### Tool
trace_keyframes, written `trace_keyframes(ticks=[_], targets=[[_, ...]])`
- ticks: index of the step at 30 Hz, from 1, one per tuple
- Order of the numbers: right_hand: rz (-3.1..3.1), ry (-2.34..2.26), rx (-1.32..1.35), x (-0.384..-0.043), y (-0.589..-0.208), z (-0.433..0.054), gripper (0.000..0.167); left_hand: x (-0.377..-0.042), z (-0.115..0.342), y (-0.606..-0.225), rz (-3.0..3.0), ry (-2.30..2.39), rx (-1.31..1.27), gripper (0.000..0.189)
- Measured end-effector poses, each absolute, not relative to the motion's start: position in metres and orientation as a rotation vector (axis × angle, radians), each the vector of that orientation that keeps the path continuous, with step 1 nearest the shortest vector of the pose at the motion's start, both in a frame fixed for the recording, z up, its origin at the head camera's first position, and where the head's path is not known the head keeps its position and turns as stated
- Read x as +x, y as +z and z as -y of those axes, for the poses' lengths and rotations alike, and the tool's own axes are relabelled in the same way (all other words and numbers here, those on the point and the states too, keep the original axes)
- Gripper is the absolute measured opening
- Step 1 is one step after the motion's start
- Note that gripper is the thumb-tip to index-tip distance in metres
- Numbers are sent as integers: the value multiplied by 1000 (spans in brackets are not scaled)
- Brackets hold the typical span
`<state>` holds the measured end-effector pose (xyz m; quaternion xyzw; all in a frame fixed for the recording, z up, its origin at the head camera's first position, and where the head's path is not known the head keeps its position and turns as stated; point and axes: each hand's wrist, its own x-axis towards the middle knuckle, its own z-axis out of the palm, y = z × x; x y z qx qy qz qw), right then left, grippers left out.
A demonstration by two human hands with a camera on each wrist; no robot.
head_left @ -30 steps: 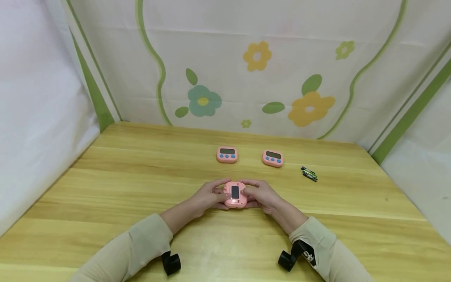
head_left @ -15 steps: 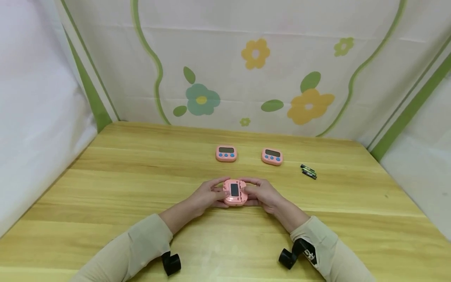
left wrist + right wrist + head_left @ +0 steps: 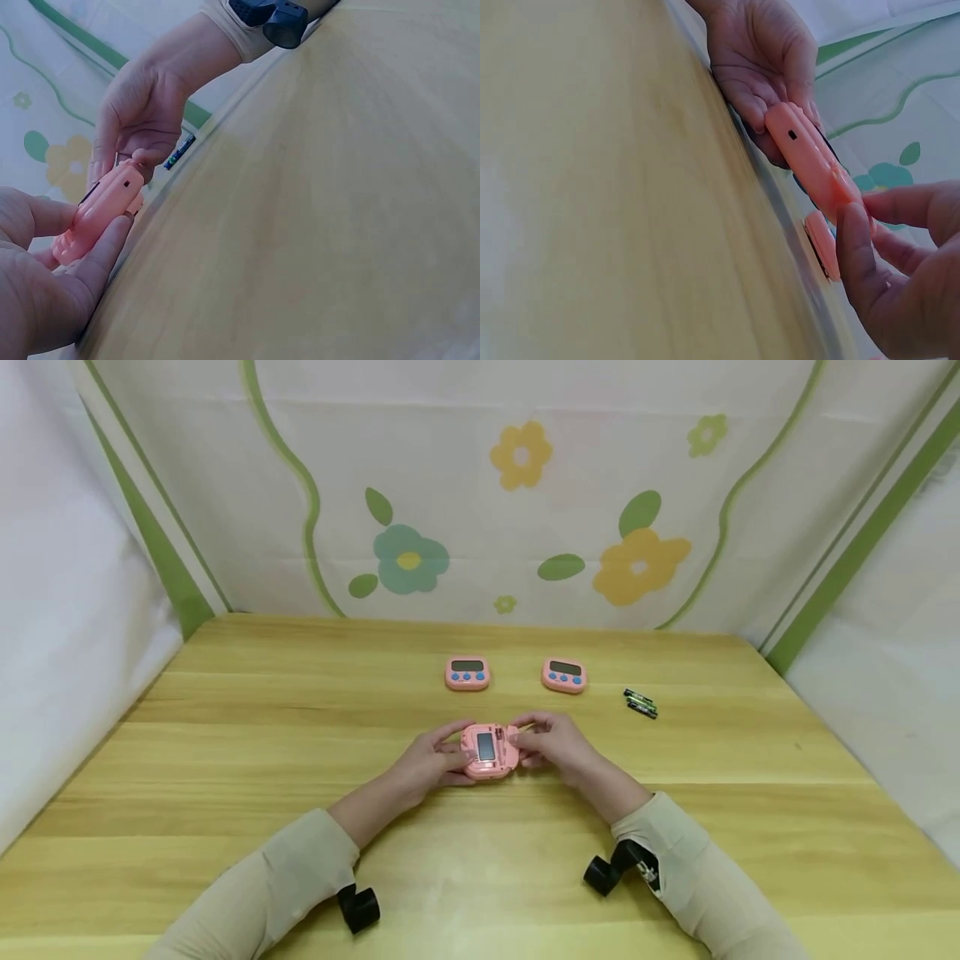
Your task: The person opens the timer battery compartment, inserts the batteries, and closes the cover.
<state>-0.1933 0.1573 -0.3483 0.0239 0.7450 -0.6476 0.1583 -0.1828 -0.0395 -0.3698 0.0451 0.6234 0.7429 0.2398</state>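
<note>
A pink digital timer (image 3: 491,769) is held back side up over the table, a dark rectangle in the middle of its back. My left hand (image 3: 426,768) grips its left side, thumb on the back and fingers beneath. At its right edge, my right hand (image 3: 558,747) pinches the small pink battery cover (image 3: 513,755) between thumb and fingers. A narrow battery slot lies uncovered beside the cover. In the right wrist view the timer (image 3: 806,154) appears edge-on, with a small dark hole in its side.
Two more pink timers, one on the left (image 3: 467,675) and one on the right (image 3: 564,677), lie face up farther back, with blue buttons. Several small batteries (image 3: 641,704) lie to their right. A flowered cloth (image 3: 480,527) hangs behind the wooden table (image 3: 262,693).
The battery cover has shifted right, away from the timer's body, and the slot beneath now shows. My right hand has moved right relative to the timer; the head view has shifted slightly.
</note>
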Motion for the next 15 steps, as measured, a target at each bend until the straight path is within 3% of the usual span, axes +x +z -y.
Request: trace_keyframes(ticks=[5, 15], targets=[[-2020, -1909, 5, -200, -344, -154, 20, -187, 45, -370, -1702, 2060, 112, 53], [-1884, -1973, -90, -194, -342, -165, 36, -181, 42, -365, -1679, 2028, 155, 53]])
